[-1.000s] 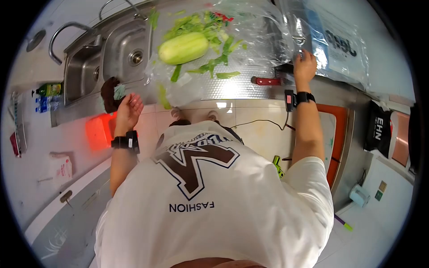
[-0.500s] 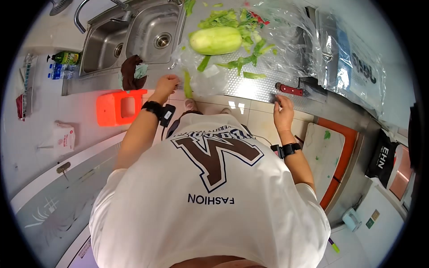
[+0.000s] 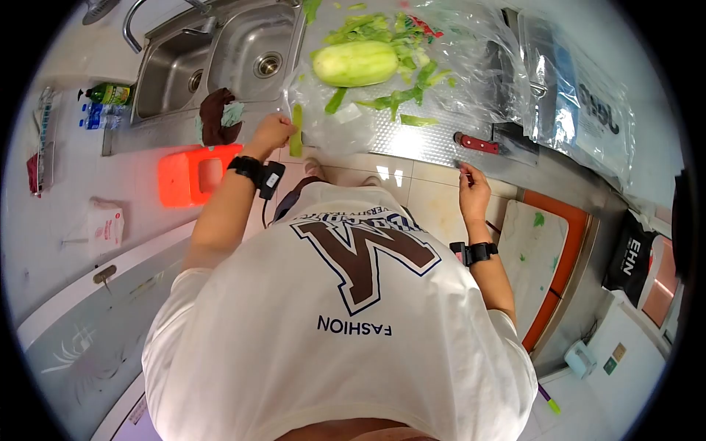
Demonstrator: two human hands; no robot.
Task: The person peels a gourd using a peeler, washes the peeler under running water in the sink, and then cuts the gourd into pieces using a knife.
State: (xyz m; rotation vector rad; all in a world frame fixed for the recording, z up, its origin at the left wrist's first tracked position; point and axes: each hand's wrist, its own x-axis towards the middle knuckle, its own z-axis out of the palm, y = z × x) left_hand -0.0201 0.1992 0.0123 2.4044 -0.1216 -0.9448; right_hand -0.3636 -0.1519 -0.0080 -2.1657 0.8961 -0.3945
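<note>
Peel strip (image 3: 296, 136) is pinched in left hand (image 3: 272, 134) near the counter (image 3: 403, 141) edge; a slack grip could drop it. Peeled gourd (image 3: 354, 64) lies among scraps (image 3: 360, 31); tugged plastic (image 3: 474, 88) might roll it. Right hand (image 3: 475, 192), fingers loosely curled, appears empty near knife (image 3: 478, 143).

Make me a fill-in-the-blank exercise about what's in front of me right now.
The hand at the green strip is the person's ____ one. The knife has a ____ handle. The sink has ____ basins. Below the big M, the shirt reads ____.

Missing words: left; red; two; FASHION.
</note>
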